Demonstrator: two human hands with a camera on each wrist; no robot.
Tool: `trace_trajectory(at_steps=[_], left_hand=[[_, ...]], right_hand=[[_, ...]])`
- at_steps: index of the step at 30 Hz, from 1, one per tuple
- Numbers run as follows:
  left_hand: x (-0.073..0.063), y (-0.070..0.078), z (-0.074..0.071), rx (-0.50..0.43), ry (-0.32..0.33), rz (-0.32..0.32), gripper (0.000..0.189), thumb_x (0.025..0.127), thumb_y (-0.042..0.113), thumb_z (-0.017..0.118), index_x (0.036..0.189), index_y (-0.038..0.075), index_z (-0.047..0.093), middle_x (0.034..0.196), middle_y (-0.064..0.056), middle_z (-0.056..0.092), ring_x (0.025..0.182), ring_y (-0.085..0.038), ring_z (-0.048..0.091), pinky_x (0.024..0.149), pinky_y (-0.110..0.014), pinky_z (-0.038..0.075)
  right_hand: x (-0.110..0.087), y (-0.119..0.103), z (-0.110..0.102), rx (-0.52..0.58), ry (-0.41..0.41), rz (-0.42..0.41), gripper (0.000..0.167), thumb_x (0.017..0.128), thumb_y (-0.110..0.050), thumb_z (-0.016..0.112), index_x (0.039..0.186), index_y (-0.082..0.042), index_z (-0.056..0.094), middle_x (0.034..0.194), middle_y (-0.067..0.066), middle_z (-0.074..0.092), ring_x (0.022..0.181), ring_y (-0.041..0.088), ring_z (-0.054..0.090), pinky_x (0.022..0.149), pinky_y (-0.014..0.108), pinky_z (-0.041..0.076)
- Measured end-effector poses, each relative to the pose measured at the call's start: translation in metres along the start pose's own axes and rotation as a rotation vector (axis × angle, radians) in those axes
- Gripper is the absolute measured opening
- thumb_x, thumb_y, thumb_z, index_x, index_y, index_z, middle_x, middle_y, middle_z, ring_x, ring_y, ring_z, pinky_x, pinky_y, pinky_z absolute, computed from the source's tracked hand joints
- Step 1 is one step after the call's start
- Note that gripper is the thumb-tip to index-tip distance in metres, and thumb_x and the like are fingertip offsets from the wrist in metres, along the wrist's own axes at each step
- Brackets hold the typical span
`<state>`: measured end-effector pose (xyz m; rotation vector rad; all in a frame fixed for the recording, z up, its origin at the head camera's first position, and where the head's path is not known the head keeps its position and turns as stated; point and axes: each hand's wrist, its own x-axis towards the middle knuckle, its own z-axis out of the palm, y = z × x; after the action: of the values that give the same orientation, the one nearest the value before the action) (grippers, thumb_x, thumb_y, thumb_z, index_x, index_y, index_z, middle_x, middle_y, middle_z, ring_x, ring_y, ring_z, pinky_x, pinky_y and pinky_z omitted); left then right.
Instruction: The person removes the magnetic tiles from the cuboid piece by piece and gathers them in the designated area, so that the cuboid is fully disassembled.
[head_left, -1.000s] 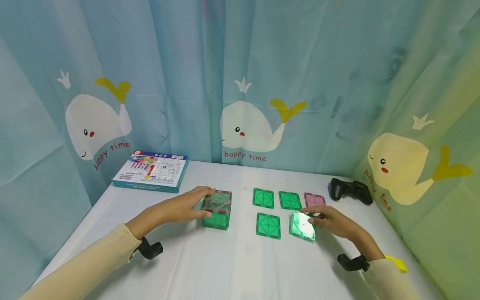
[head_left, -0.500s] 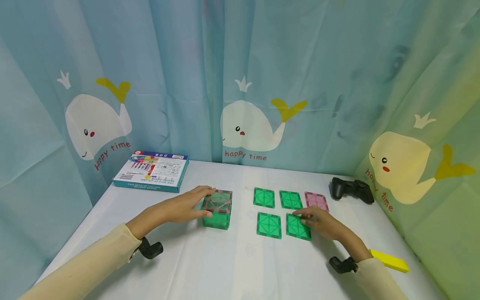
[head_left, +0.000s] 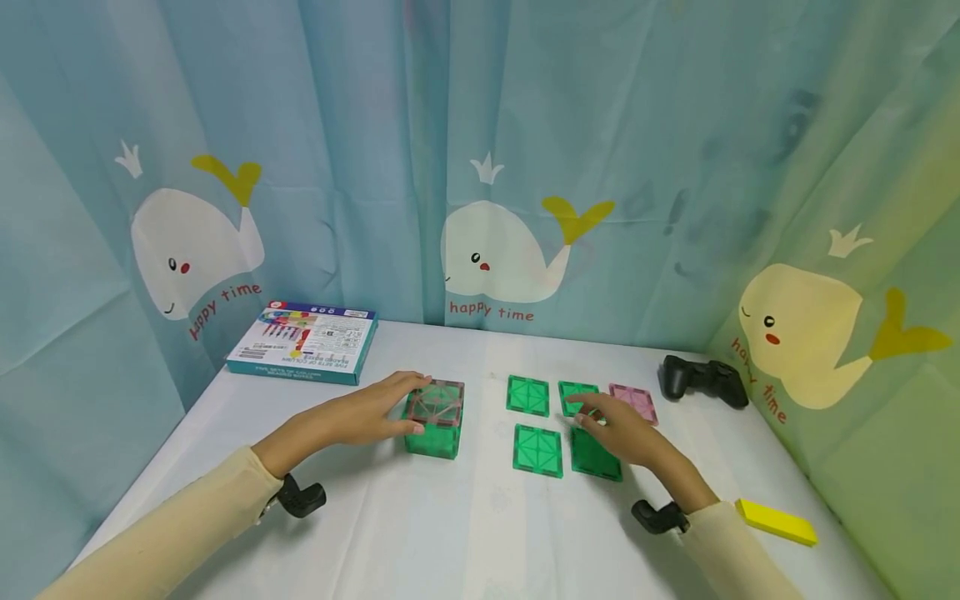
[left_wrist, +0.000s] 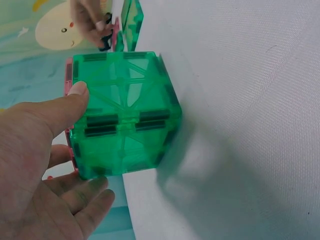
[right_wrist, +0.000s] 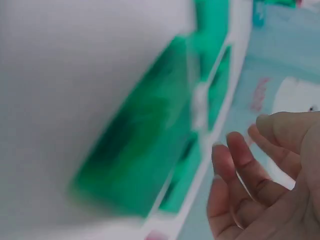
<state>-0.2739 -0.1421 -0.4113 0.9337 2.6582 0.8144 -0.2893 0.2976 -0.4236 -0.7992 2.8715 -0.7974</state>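
"Which step is in hand?"

"I'd judge it's choosing a tile: the left hand point(head_left: 378, 412) pinches the green cube point(head_left: 433, 442) on the tabletop point(head_left: 480, 533), while the right hand point(head_left: 618, 427) hangs empty, fingers loosely curled, over the back middle green tile point(head_left: 576, 389)."

"And the next move?"

"Probably a narrow pinch on one tile edge (lying flat, it may be fiddly for me)."

"How's the cube pointing?"

"Pink top point(head_left: 442, 404) upward, one green side facing me; I see no long axis."
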Motion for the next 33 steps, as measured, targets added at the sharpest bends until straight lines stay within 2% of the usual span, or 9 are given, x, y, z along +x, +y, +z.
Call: trace_trajectory(at_steps=[4,10,17,22,25,28,33], left_hand=[[-0.001,-0.001,0.001,-0.003,0.007,0.000,0.078,0.104,0.043,0.067,0.165,0.009,0.031,0.169,-0.016,0.030,0.157,-0.035,0.032,0.124,-0.057,0.033],[0.000,-0.001,0.002,-0.018,0.006,-0.003,0.080,0.104,0.042,0.068,0.165,0.008,0.031,0.169,-0.016,0.031,0.156,-0.034,0.032,0.124,-0.057,0.034],[0.000,-0.002,0.002,-0.023,0.007,-0.008,0.080,0.104,0.041,0.069,0.165,0.009,0.029,0.167,-0.016,0.034,0.152,-0.035,0.038,0.120,-0.059,0.037],[0.000,-0.002,0.002,-0.006,0.004,-0.011,0.084,0.104,0.045,0.068,0.167,0.011,0.025,0.169,-0.016,0.031,0.156,-0.036,0.033,0.121,-0.060,0.036],[0.000,-0.002,0.001,0.001,-0.002,-0.017,0.087,0.103,0.046,0.067,0.169,0.011,0.023,0.171,-0.015,0.028,0.157,-0.036,0.031,0.123,-0.060,0.034],[0.000,-0.002,0.001,0.003,-0.004,-0.016,0.088,0.103,0.047,0.067,0.169,0.011,0.021,0.171,-0.015,0.028,0.157,-0.036,0.031,0.123,-0.059,0.034],[0.000,-0.001,-0.001,-0.005,-0.007,-0.023,0.093,0.102,0.048,0.069,0.170,0.012,0.017,0.173,-0.015,0.025,0.158,-0.036,0.029,0.124,-0.059,0.032]], right_hand=[[0.023,-0.029,0.006,0.071,-0.026,0.032,0.044,0.111,-0.022,0.057,0.150,-0.003,0.055,0.123,0.017,0.070,0.107,0.030,0.070,0.082,0.043,0.060],[0.054,-0.072,0.026,0.263,-0.098,0.069,0.052,0.111,-0.039,0.055,0.155,-0.011,0.050,0.121,0.018,0.070,0.099,0.029,0.071,0.079,0.037,0.058],[0.084,-0.114,0.052,0.397,-0.144,0.068,0.056,0.111,-0.040,0.056,0.156,-0.008,0.048,0.124,0.019,0.070,0.101,0.039,0.071,0.086,0.042,0.061],[0.092,-0.129,0.060,0.388,-0.142,0.051,0.052,0.109,-0.029,0.061,0.153,-0.003,0.053,0.122,0.012,0.070,0.102,0.029,0.073,0.088,0.043,0.061],[0.094,-0.133,0.061,0.399,-0.145,0.036,0.051,0.109,-0.024,0.062,0.153,-0.001,0.052,0.122,0.012,0.069,0.103,0.022,0.072,0.092,0.044,0.061],[0.094,-0.135,0.061,0.416,-0.148,0.025,0.051,0.109,-0.021,0.062,0.154,-0.001,0.051,0.120,0.012,0.070,0.104,0.020,0.070,0.095,0.047,0.060],[0.092,-0.137,0.061,0.400,-0.130,0.011,0.047,0.109,-0.020,0.062,0.152,-0.002,0.054,0.112,0.009,0.070,0.097,0.020,0.066,0.084,0.037,0.059]])
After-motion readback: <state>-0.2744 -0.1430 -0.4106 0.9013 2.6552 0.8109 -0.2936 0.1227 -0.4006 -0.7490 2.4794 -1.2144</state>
